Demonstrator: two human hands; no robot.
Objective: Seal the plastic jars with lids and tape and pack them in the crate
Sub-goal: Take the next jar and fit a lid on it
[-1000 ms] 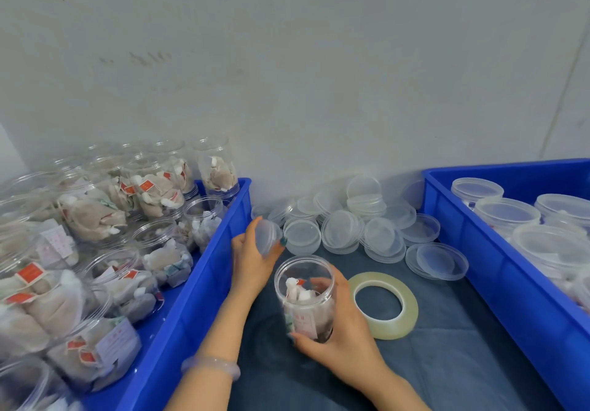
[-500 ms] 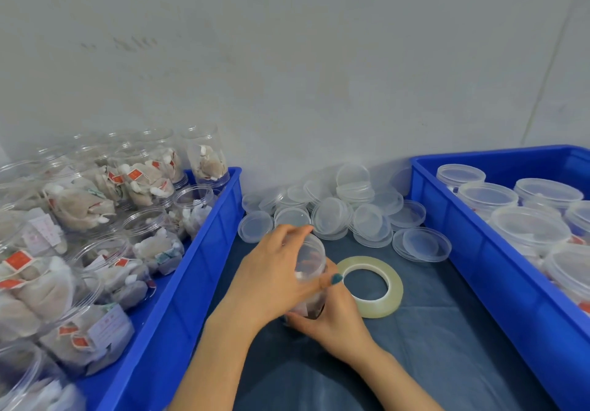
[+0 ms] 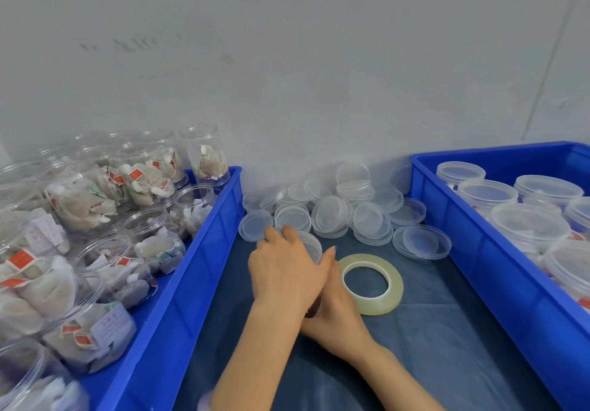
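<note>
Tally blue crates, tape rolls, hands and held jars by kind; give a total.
Blue plastic crates: 2, left crate, right crate
Yellowish tape roll: 1
Bare hands: 2, left hand, right hand
Clear plastic jar in their grip: 1
Total: 6

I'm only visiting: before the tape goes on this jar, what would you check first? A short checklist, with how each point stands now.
1. Lid on the jar, under the left hand: ok.
2. Lid fully seated: cannot tell, the hand hides most of its rim.
3. Right hand grips the jar: ok.
4. Tape roll lying close beside the right hand: ok.
5. Tape's loose end found: cannot tell.
</note>
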